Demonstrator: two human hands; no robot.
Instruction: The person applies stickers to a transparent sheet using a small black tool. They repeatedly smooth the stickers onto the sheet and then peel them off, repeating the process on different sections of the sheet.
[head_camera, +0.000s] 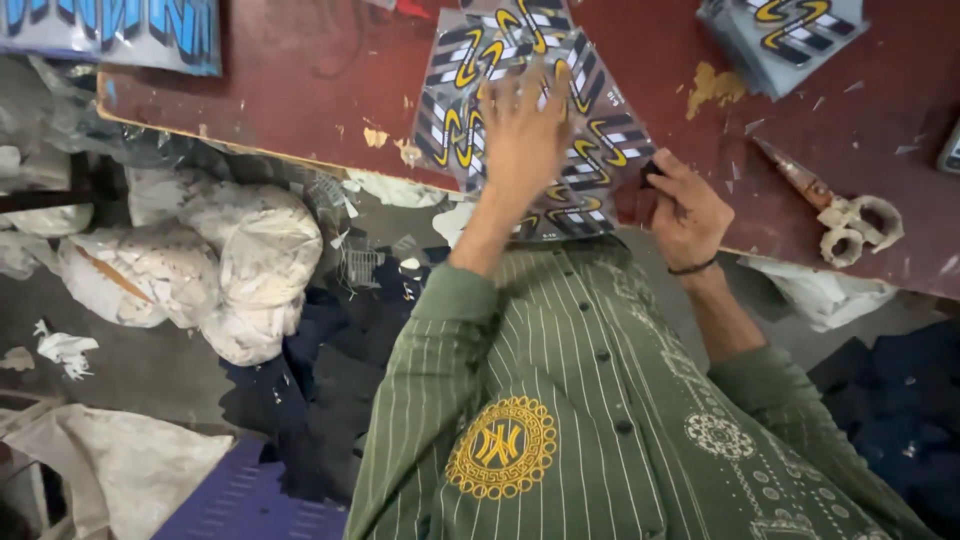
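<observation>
Sheet (590, 140) of yellow-black-white zigzags under flat, spread left hand (522, 135); right hand (685, 210) pinching its edge.

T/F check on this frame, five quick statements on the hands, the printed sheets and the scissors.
1. The left hand lies flat on the patterned sheets. True.
2. The right hand holds the scissors. False: they lie apart from it on the red table.
3. A second pile of sheets sits at the table's far side. True.
4. The shirt is plain blue. False: green, striped.
5. White sacks lie on the table. False: below it, on the floor.
</observation>
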